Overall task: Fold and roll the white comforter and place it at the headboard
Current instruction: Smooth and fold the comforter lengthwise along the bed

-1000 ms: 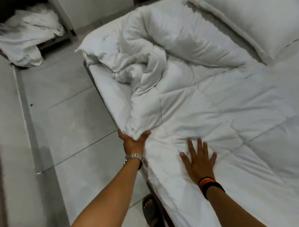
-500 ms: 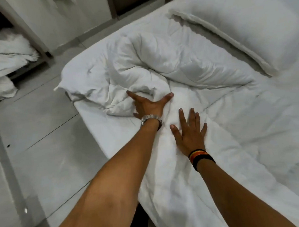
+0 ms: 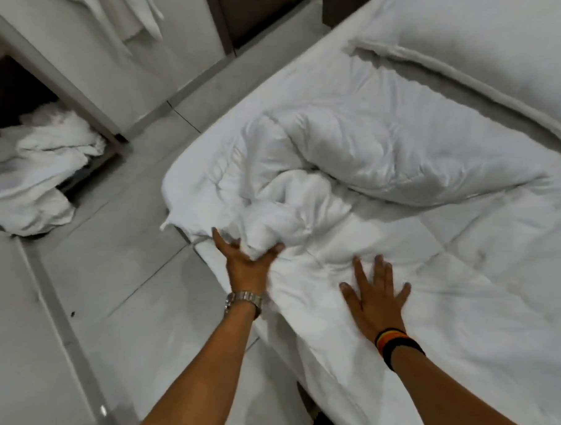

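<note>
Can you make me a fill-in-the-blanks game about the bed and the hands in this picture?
1. The left hand, with a metal ____ on its wrist, has a grip on the bunched white comforter.
2. The right hand lies ____ on the comforter, fingers spread.
3. The pillow sits at the ____ right of the view.
4. A pile of white linen lies on the ____ beside the bed.

Missing words: watch; flat; top; floor
</note>
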A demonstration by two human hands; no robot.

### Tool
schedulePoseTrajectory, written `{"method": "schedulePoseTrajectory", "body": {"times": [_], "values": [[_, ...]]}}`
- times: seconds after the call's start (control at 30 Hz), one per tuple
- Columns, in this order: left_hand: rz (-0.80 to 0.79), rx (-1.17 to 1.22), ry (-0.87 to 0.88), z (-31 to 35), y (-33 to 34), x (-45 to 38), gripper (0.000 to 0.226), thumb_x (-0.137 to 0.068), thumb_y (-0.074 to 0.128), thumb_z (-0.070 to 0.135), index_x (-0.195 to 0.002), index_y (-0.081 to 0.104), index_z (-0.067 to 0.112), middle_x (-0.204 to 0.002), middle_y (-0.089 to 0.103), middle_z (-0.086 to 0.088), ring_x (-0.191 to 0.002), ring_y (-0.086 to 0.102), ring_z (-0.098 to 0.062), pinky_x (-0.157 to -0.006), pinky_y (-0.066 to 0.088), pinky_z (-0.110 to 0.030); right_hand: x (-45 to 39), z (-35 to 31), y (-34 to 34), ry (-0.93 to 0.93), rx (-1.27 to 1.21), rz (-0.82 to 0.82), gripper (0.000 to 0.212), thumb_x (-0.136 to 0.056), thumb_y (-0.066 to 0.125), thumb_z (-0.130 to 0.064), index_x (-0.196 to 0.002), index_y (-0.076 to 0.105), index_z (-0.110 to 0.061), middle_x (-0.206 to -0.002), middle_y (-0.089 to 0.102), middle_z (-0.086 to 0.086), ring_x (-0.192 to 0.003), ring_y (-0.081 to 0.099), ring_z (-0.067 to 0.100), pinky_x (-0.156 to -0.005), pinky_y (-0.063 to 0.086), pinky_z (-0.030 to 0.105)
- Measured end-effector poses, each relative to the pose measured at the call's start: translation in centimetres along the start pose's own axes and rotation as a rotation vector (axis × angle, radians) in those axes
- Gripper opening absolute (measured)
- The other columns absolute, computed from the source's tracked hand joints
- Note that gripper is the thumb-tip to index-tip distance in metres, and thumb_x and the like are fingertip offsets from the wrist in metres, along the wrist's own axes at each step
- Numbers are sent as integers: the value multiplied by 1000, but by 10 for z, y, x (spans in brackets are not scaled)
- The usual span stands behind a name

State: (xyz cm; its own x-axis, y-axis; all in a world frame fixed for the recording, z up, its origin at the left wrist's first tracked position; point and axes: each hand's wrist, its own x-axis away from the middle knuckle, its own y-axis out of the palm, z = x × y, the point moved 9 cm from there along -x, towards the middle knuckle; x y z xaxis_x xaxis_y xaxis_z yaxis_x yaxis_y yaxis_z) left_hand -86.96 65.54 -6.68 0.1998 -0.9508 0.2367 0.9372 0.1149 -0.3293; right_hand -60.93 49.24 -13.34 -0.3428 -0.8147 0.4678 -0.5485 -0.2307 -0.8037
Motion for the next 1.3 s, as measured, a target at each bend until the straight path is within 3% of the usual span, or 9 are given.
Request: {"method": "schedulePoseTrajectory", "body": {"times": [0.13, 0.23, 0.33, 0.57, 0.7, 0.87, 1.03, 1.2, 1.3], "values": [[101, 134, -21, 27, -42, -21, 155, -45, 86, 81, -163, -3, 36, -159, 38, -4, -137, 50, -21, -114, 43, -42, -12, -87, -62, -166, -131, 282, 79, -99, 10, -74, -169, -1, -38, -177, -17, 5, -164, -12, 23, -126, -10, 64], [328, -55, -66, 40, -91, -63, 147, -49, 57, 99, -165, 8, 25, -164, 36, -9, -148, 38, -33, -121, 28, -50, -32, -143, -94, -256, -145, 348, 76, -103, 18, -70, -169, 2, -38, -178, -11, 6, -164, -10, 23, -127, -8, 65], [283, -290, 4, 70, -92, -133, 152, -47, 53, 100, -165, 9, 16, -156, 48, -15, -144, 44, -35, -121, 25, -48, -70, -186, -110, -307, -118, 382, 73, -104, 18, -70, -169, 3, -40, -178, -10, 6, -165, -7, 25, -127, -6, 66], [-444, -685, -94, 42, 38, -258, 159, -40, 57, 101, -162, -18, 31, -160, 43, -13, -138, 50, -41, -115, 40, -50, -171, -224, -63, -207, 107, 306, 83, -97, 19, -82, -168, 2, -44, -179, -2, 9, -163, 8, 39, -121, 14, 75], [-500, -733, -75, 22, 59, -286, 146, -58, 74, 80, -164, -9, 24, -148, 54, -16, -130, 58, -38, -108, 47, -45, -190, -226, -45, -121, 196, 219, 87, -95, 25, -81, -169, 16, -35, -177, 12, 16, -157, 24, 47, -113, 30, 77], [-420, -482, -68, 48, 38, -322, 121, -71, 89, 33, -164, 12, 27, -145, 57, -16, -127, 60, -35, -100, 48, -33, -189, -239, -61, -58, 101, 240, 87, -91, 22, -86, -166, 4, -46, -179, -2, 7, -162, 12, 40, -117, 20, 78], [-118, -422, 324, 147, -68, -406, 115, -60, 81, 64, -157, 25, 38, -105, 72, -8, -100, 71, -38, -79, 49, -31, -210, -302, -66, -92, 41, 236, 85, -88, 11, -92, -160, -18, -56, -179, -6, 7, -164, -3, 32, -120, 3, 78], [-348, -728, 175, 113, -84, -465, 129, -68, 90, 49, -163, 4, 35, -145, 57, -18, -127, 59, -44, -104, 48, -44, -225, -326, 13, 27, 66, -75, 87, -94, 22, -85, -160, -23, -50, -171, -34, -2, -161, -24, 32, -122, -9, 72], [-535, -710, 28, 76, -60, -488, 160, -44, 98, 62, -164, -3, 34, -166, 33, -8, -148, 38, -34, -120, 34, -50, -235, -351, 1, 11, 24, 92, 84, -96, 17, -81, -166, -8, -42, -175, -20, -2, -165, -5, 31, -126, 2, 67]]}}
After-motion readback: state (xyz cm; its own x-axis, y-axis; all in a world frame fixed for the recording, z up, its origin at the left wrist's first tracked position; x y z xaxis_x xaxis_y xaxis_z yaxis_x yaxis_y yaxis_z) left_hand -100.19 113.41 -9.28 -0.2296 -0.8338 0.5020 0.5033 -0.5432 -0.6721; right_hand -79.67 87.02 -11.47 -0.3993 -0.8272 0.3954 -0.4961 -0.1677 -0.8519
